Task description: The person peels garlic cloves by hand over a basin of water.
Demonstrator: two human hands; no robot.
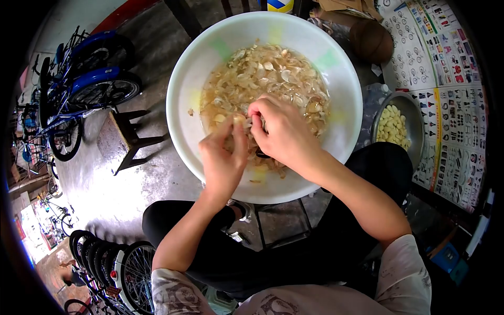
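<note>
A large white basin (184,105) holds water with many garlic skins and cloves (262,71) floating in it. Over its lower middle, my left hand (226,152) pinches a pale garlic clove (239,119) between thumb and finger. Close beside it on the right is my right hand (283,131), its fingers curled together near the clove; what they grip is too small to make out. A dark object (262,154), partly covered, shows just under my right hand. To the right, a metal bowl (416,123) contains peeled white cloves (392,127).
Printed sheets (446,100) cover a surface at the right, near a brown round object (371,41). A small wooden stool (126,137) stands on the floor at left, with blue bicycles (100,79) beyond it. My knees flank the basin's near side.
</note>
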